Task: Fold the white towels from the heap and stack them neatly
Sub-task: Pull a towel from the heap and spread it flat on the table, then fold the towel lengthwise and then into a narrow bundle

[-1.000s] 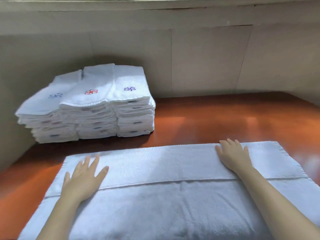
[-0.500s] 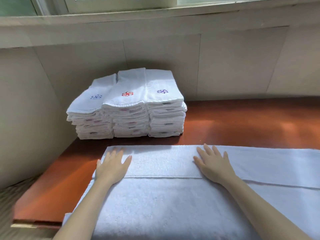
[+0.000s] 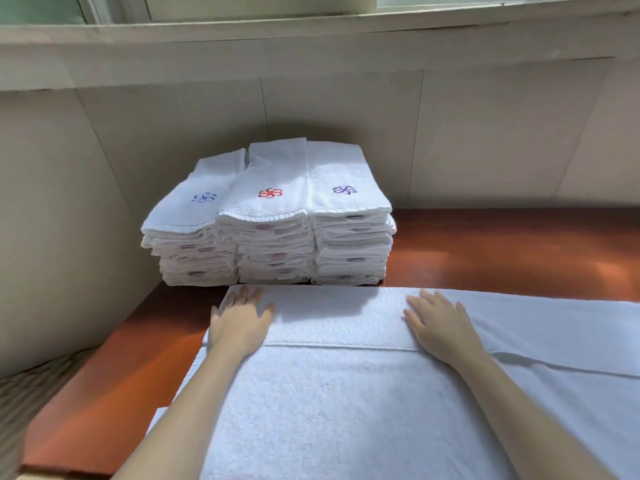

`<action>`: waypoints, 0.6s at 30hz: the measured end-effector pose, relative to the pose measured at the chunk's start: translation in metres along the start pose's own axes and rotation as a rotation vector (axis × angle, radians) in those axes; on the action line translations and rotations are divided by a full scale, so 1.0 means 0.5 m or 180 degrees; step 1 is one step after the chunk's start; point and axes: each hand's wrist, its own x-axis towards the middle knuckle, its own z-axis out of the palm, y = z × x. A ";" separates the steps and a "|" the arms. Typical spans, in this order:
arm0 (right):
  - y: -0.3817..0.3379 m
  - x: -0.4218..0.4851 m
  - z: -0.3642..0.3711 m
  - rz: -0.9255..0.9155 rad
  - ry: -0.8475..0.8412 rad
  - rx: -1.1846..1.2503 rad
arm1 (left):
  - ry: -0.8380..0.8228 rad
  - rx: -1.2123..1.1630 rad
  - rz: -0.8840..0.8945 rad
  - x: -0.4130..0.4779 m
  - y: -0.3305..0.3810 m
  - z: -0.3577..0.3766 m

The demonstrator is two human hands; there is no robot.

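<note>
Both hands lie flat, fingers straight, on the far folded band of the white towel (image 3: 346, 410) spread across the near table (image 3: 519, 251): left hand (image 3: 239, 323) at its left end, right hand (image 3: 441, 329) near the middle, having slid leftward since a moment ago. That crease looks pressed; three folded stacks (image 3: 270, 220) stand just beyond, far left.

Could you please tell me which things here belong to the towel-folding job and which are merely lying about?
Part of the job:
- spread towel, one flap folded over
- left hand and right hand, both flat on it
- folded towel stacks behind it

Merely around:
- wooden table
- window sill
- panelled wall
</note>
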 end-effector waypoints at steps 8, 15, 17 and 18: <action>-0.025 -0.084 -0.002 0.0287 -0.0302 0.0017 | -0.0368 0.0239 0.0566 -0.127 -0.051 -0.011; -0.021 -0.142 -0.016 0.0196 -0.0598 0.0107 | -0.0557 0.0302 0.0077 -0.176 -0.082 -0.034; -0.019 -0.157 -0.022 0.0115 -0.0651 0.0171 | -0.0415 0.0461 -0.0195 -0.176 -0.035 -0.033; -0.018 -0.166 -0.025 0.0082 -0.0656 0.0187 | -0.0331 0.0484 -0.0253 -0.179 -0.003 -0.030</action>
